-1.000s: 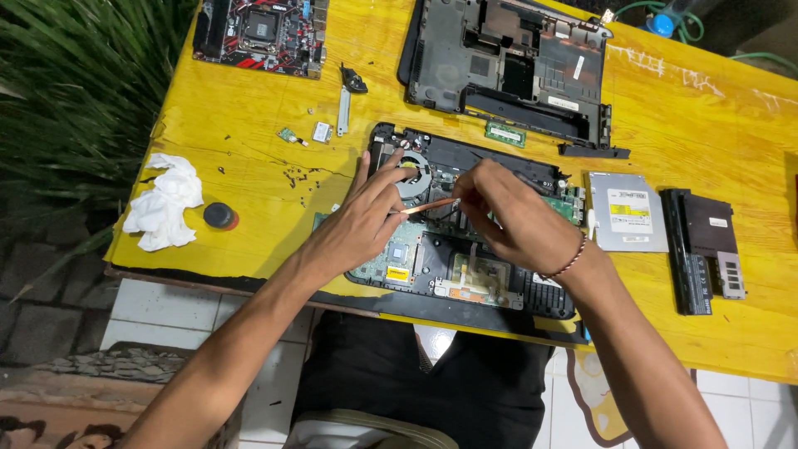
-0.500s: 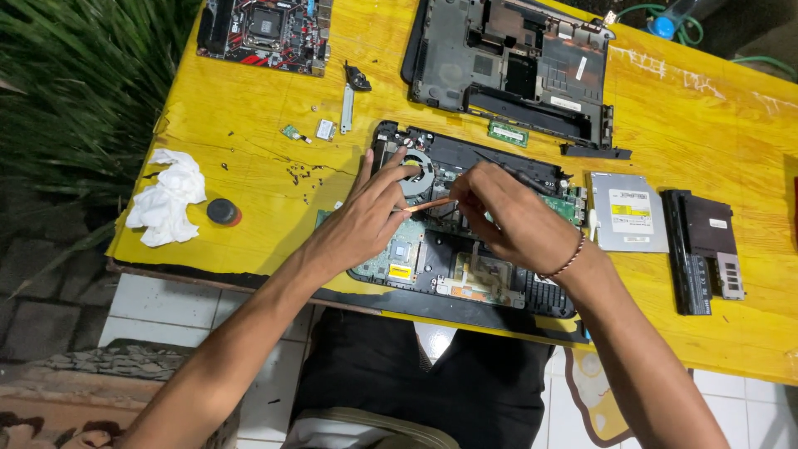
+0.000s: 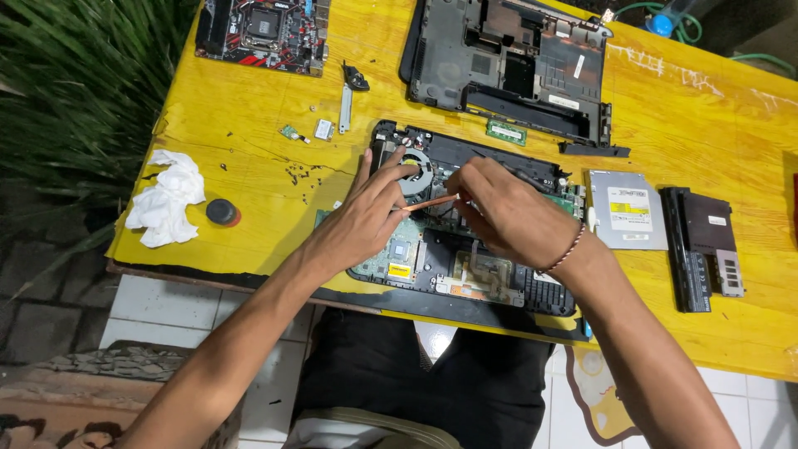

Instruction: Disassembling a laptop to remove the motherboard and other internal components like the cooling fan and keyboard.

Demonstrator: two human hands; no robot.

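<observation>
1. Head view: right hand [image 3: 507, 212] pinched shut on a thin orange-brown stick tool [image 3: 432, 202], tip aimed left toward the cooling fan [image 3: 413, 170]; whether the tip touches the board, cannot tell
2. Left hand [image 3: 366, 218] lies flat, fingers spread on the opened laptop base [image 3: 465, 241], fingertips at the fan edge — holds nothing, just braces
3. Laptop base sits at the near edge of the yellow table [image 3: 249, 150], partly overhanging toward the person's lap
4. Risk: tool slips off under push and scrapes the green board or a bare chip [image 3: 401, 249] just below the left palm — thin stick, shallow angle, so likely enough
5. Risk: left hand's weight on the exposed board could flex it or smudge contacts
6. Risk: base near the table lip — a hard push could shove it off
7. Loose screws [image 3: 293, 175] scattered left of the base, easy to sweep away with the left forearm
8. Around: small metal bracket [image 3: 345, 106] and tiny parts above the screws; white crumpled cloth [image 3: 166, 198] and round black cap [image 3: 221, 211] far left; red-black motherboard [image 3: 264, 29] top left; empty laptop shell [image 3: 507, 66] top centre with a memory stick [image 3: 506, 132] just below it; optical drive [image 3: 625, 209] and black battery [image 3: 702, 245] right of the base
9. Nothing blocks the tool's path except the left fingers, close beside the tip
</observation>
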